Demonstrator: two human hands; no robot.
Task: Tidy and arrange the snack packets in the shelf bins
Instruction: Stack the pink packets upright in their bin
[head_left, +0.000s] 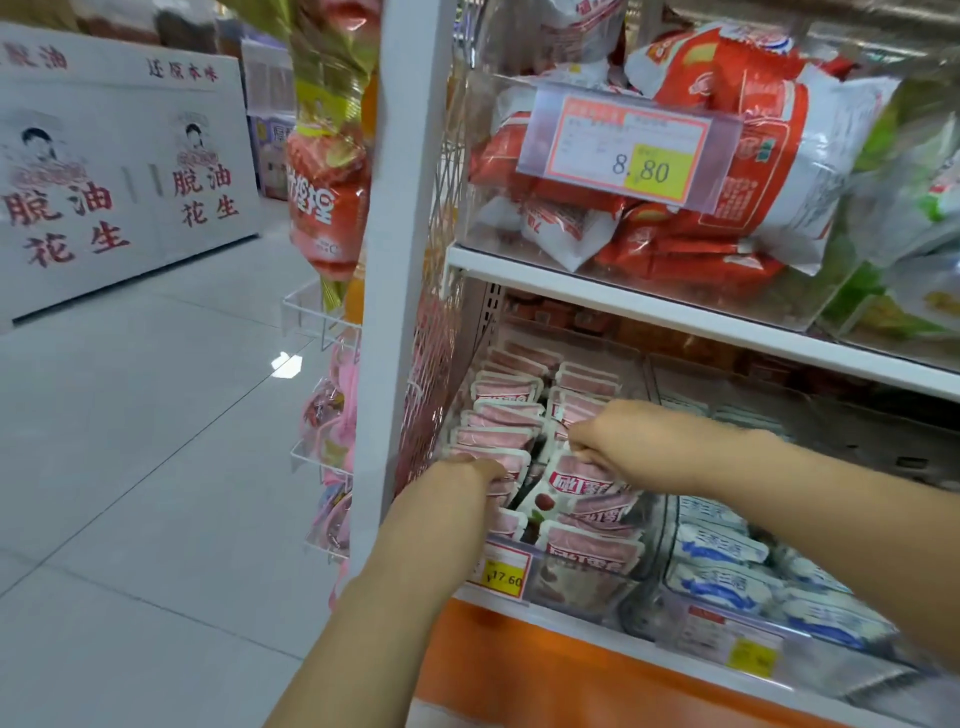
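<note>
Pink-and-white packets (506, 441) (blue-and-white packets (727, 551) beside)

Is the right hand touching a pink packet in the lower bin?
Touching. In the head view the right hand grips the top edge of a pink packet, fingers curled over it with no gap.

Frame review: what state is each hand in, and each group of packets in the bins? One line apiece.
pink packets: rear ones upright in rows, front ones tilted and jumbled
left hand: at the left row of pink packets, fingers hidden
right hand: pinches the top of a tilted pink packet
blue-and-white packets: lined up in a row
red-and-white packets: piled loosely
</note>
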